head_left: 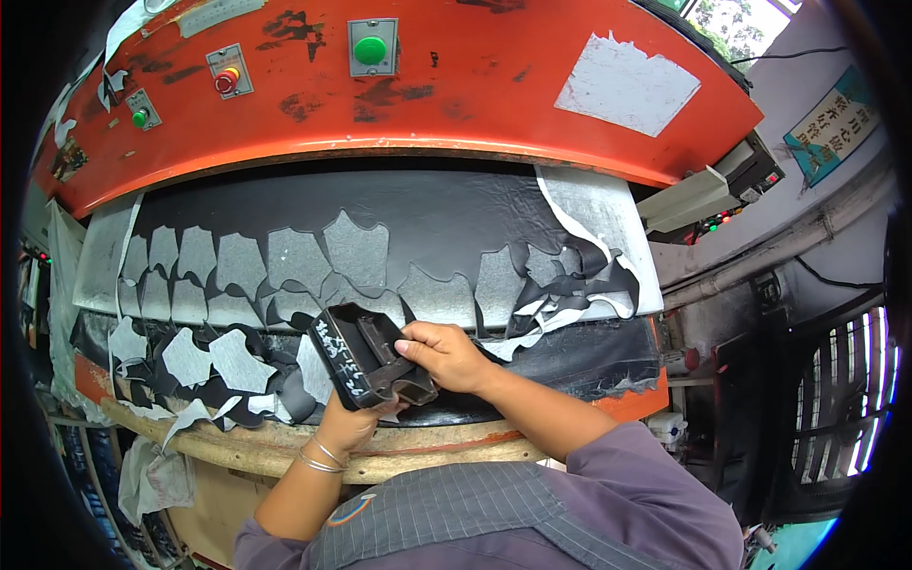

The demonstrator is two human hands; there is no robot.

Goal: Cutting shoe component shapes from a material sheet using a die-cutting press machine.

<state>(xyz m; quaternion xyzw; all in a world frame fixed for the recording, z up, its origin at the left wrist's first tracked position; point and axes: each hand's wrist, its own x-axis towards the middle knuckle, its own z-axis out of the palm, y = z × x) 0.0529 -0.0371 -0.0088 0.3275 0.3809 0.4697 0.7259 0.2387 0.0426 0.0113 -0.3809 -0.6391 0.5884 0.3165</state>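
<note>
Both my hands hold a black, hollow metal cutting die (340,366) with handwritten white marks on its side, tilted above the near edge of the press bed. My left hand (350,426) grips its lower end from below; those fingers are partly hidden behind it. My right hand (445,355) is closed on its right side, thumb on top. Beyond it lies a black leather sheet (446,214) with rows of shaped cut-out gaps showing the pale grey bed (608,204). At the near left are cut pieces with light backs (242,361).
A red-orange press beam (475,95) spans the far side, carrying green buttons (370,50) and a red knob (226,81). Curled leather scraps (570,285) lie on the right of the bed. A worn wooden edge (456,442) runs before my body.
</note>
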